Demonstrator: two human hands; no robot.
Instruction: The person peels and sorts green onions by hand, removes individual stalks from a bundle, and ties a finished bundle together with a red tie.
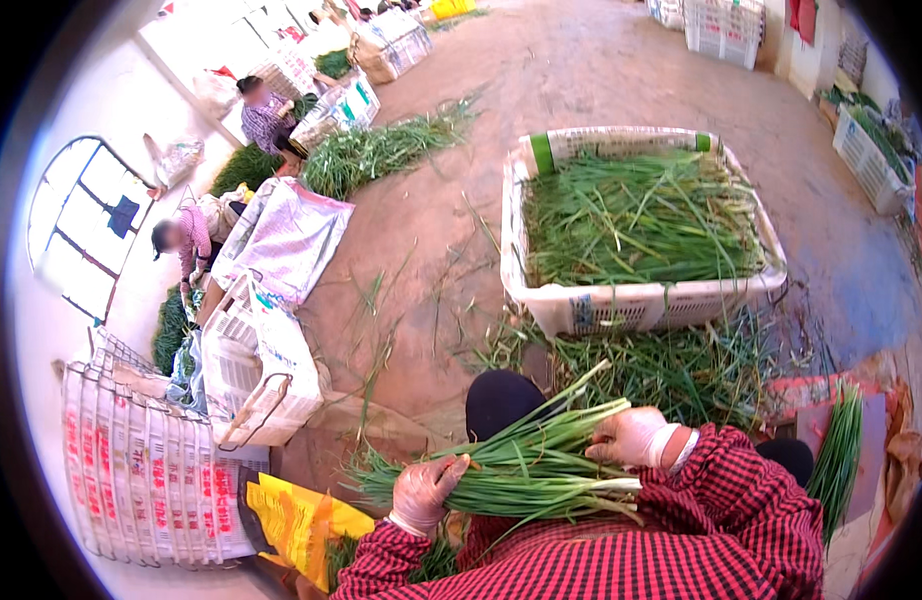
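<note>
Across my lap lies a bunch of garlic chives (531, 462), long green leaves to the left and pale stem ends to the right. My left hand (428, 492), in a thin clear glove, is closed around the leafy part. At the pale end my right hand (633, 437), gloved too, has its fingers curled in on some of the stems. Red-and-black checked sleeves cover both my arms. Beyond my knees stands a white plastic crate (641, 305) heaped with more chives (641, 220).
Loose leaves (671, 370) litter the floor before the crate. A tied-looking green bundle (839, 465) stands at my right. To my left are a yellow bag (301, 515), a white crate (256, 370) and a white woven sack (156, 470). Two people (191, 235) work further left beside green piles.
</note>
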